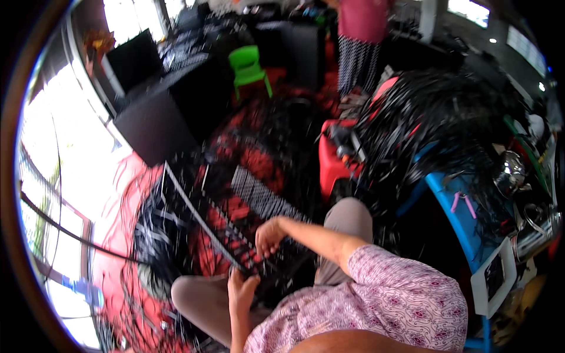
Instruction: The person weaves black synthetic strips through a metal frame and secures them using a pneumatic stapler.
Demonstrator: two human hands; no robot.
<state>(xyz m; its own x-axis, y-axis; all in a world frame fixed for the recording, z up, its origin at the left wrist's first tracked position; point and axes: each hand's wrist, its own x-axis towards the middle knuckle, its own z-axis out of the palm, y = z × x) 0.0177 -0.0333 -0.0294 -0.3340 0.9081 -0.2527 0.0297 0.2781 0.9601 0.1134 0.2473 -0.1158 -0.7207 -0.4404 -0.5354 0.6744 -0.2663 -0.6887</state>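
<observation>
My left hand [241, 288] is closed near my knee, thumb up, at the lower end of a long flat grey-black strip [197, 215]. That strip slants up and away to the left. Just above and to the right hangs my right hand [270, 236], its fingers curled together; what they hold, if anything, is too blurred to make out. A woven black-and-white band [259, 193] lies beyond my right hand. Heaps of loose black strips [156, 229] spread around my legs over the red floor.
At the right stand a red plastic stool [332, 167] and a blue table [450, 206] under piled black strips [435, 117]. Pink-handled scissors or pliers [463, 204] lie there. Farther off are a green chair [248, 66], black boxes [159, 126] and a standing person [362, 47].
</observation>
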